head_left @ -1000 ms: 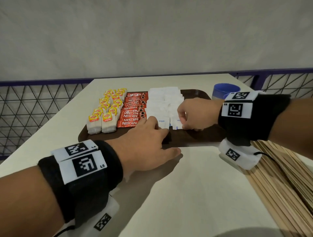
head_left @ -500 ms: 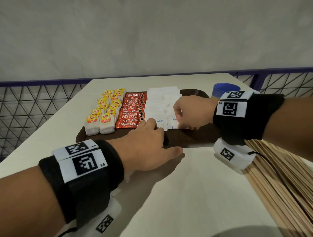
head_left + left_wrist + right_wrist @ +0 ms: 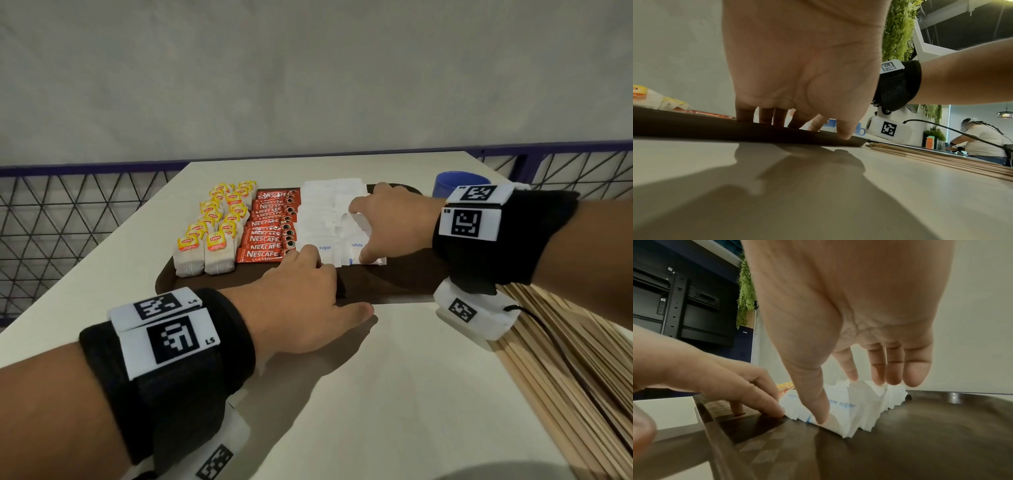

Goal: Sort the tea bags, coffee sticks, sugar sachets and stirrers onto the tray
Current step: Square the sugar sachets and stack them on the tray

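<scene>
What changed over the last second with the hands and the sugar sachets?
The right hand opened from a fist and now spreads over the sugar sachets, thumb on the nearest one. The left hand stayed on the tray edge; tea bags, coffee sticks and stirrers unchanged.

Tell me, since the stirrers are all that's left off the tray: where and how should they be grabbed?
Probably pinch a few wooden stirrers across their width near their tray-side ends, coming from above with the right hand. They lie flat and parallel on the table right of the tray, so only top and edges are exposed.
</scene>
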Demonstrator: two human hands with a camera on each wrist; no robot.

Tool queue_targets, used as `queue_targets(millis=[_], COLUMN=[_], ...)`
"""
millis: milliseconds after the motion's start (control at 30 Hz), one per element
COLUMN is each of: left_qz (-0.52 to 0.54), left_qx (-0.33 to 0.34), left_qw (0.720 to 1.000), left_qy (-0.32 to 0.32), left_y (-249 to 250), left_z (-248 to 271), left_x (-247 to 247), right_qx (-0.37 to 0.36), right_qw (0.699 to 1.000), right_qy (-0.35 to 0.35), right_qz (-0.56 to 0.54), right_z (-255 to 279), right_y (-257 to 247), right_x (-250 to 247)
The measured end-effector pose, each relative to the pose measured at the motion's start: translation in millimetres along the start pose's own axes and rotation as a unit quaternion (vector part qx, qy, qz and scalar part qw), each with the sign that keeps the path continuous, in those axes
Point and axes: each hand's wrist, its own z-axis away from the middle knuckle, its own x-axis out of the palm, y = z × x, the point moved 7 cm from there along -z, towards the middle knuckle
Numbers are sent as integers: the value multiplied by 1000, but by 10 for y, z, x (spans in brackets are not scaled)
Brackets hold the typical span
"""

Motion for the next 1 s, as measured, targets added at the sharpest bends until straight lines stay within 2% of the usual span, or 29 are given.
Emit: queue_targets(millis=[533, 700, 900, 1000], left_qz=[10, 30, 27, 67], left_qx=[-11, 0, 18, 21], left_qw=[1000, 999, 999, 996], left_qy=[-8, 13, 37, 56], left_y=[-7, 2, 30, 131], left_z=[-14, 5, 254, 555], left_x=[-8, -36, -216, -378], right_qx=[-22, 4, 24, 88], right_qw=[999, 999, 994, 986], right_qy=[-18, -36, 5, -68], right_qz=[38, 21, -111, -128], right_z=[13, 78, 537, 990], right_y=[-37, -16, 186, 531], right_x=[-13, -28, -395, -209])
